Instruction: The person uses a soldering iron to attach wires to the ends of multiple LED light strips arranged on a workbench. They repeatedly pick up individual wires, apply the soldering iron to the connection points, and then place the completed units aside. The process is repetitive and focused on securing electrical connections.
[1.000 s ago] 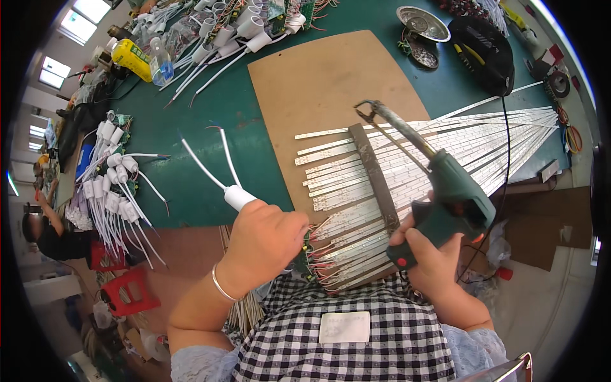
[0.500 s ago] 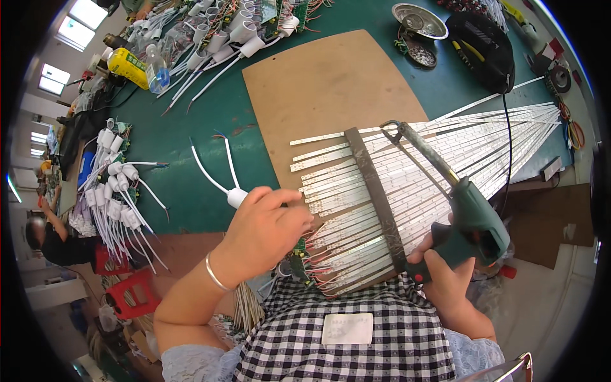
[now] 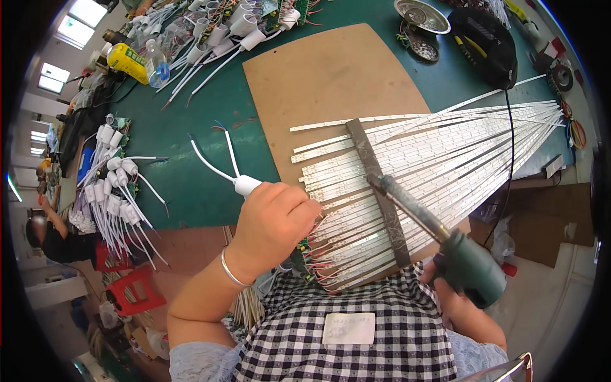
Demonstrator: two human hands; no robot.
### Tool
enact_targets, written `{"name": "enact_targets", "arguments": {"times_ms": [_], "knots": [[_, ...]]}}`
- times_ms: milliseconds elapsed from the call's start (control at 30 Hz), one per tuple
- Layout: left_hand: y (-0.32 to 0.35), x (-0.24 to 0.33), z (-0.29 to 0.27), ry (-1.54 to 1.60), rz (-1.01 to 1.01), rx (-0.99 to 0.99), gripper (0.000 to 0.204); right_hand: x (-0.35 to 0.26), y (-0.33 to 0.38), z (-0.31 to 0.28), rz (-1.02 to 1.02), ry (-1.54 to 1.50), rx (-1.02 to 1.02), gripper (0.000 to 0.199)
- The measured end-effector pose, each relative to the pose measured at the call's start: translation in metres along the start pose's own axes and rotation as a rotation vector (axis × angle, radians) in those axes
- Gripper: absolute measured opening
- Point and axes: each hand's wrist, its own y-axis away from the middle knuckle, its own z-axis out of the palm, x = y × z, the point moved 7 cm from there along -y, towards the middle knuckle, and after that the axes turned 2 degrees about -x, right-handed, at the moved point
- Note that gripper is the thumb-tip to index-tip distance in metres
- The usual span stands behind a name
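My right hand grips a dark green soldering gun, its metal barrel and tip over a brown bar. The bar lies across a fan of LED strips. My left hand is closed at the strips' left ends, with its fingertips by thin wires; what they pinch is hidden. Beside its knuckles lies a white lamp cap with two white cables. Below that hand, a green circuit board and red and white wires show at the strips' near ends.
The strips rest partly on a brown board on the green table. Bundles of white caps lie left, with more caps at the back. A black cap and metal dish stand back right. A black cord hangs right.
The soldering gun has turned and swung nearer, its tip moving down and left onto the bar area. My left hand has shifted slightly right, its fingers closing at the strip ends.
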Motion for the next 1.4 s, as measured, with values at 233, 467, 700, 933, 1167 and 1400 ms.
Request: {"name": "enact_targets", "arguments": {"times_ms": [233, 467, 700, 933, 1167, 1400], "knots": [[0.003, 0.000, 0.015, -0.018, 0.044, -0.148, 0.008, 0.027, 0.011, 0.000, 0.375, -0.121, -0.062, 0.035], [0.003, 0.000, 0.011, 0.027, -0.017, -0.042, 0.010, 0.015, 0.001, 0.017, 0.310, -0.169, -0.168, 0.035], [0.004, 0.000, 0.013, 0.013, -0.026, -0.111, 0.011, 0.009, -0.007, 0.025, 0.200, -0.089, -0.226, 0.037], [0.007, -0.004, 0.014, 0.038, -0.065, -0.056, 0.014, 0.004, -0.011, 0.029, 0.133, -0.030, -0.240, 0.040], [0.008, -0.004, 0.015, 0.029, -0.070, -0.075, 0.014, -0.018, -0.019, 0.034, -0.051, 0.281, -0.140, 0.022], [0.006, -0.004, 0.012, 0.067, -0.076, -0.014, 0.014, -0.024, -0.022, 0.038, -0.253, 0.554, -0.313, 0.053]]}}
